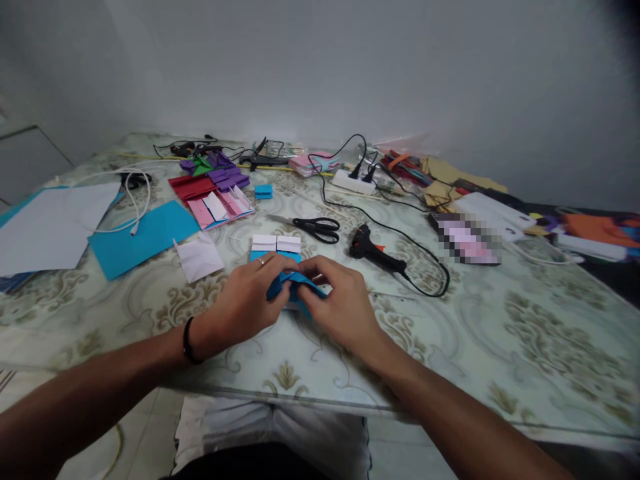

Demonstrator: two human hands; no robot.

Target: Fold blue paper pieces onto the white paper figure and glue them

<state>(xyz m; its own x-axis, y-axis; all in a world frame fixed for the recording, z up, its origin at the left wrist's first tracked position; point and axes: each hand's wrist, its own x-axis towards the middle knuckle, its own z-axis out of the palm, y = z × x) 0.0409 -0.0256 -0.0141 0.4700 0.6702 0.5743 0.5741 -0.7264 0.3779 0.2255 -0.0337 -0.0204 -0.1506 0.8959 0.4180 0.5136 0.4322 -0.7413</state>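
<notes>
Both hands meet over a piece of blue paper (306, 283) near the table's front edge. My left hand (253, 290), with a ring and a dark wristband, pinches its left part. The fingers of my right hand (343, 300) close on its right side, which is bent and partly hidden. Just behind the hands lies a blue-and-white folded paper piece (276, 244). Black-handled scissors (315, 228) rest beyond it, blades to the left. A black glue gun (375, 250) lies right of the scissors with its cord curling around.
Blue sheets (145, 237), white sheets (55, 227) and a creased white paper (199, 259) lie to the left. Folded purple, red and pink papers (220, 207) sit behind them. A power strip (354, 181) with plugged-in cords stands at the back; a phone (465, 240) lies right.
</notes>
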